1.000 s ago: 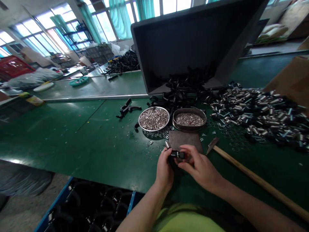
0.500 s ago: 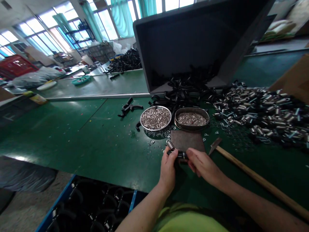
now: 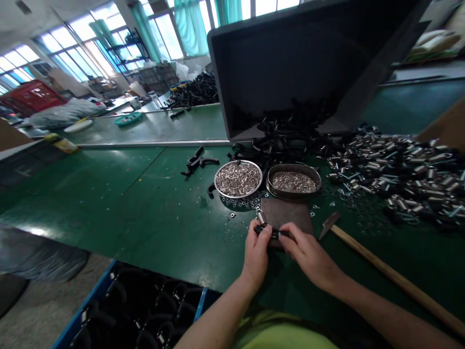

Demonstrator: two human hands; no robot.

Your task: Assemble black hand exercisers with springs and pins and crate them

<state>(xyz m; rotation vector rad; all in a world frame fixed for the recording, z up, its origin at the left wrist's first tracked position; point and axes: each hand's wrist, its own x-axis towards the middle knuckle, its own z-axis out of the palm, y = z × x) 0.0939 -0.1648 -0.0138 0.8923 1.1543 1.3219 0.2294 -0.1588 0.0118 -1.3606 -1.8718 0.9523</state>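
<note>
Between my hands is a black handle part [image 3: 275, 233] with a silver coil spring [image 3: 261, 217] standing up at its left end. My left hand [image 3: 256, 247] grips the left end, thumb on top. Fingers of my right hand [image 3: 303, 247] are closed round the right end, partly hiding it. Just beyond and below lies a flat dark metal plate [image 3: 286, 215]. Behind it stand a round dish [image 3: 217, 186] of small silver pins and an oval tin [image 3: 271, 190] of tiny metal pieces.
A hammer [image 3: 378, 261] with a wooden handle lies at right. Behind it is a heap of spring parts [image 3: 410, 169]. A large dark bin [image 3: 221, 87] lies tipped, black handles [image 3: 279, 140] spilling out. A blue crate [image 3: 90, 310] of black parts stands below the table's left front edge.
My view has shifted slightly, so the scene sits a little further right. The fingers of my right hand have shifted on the black part's right end; both hands still hold it.
</note>
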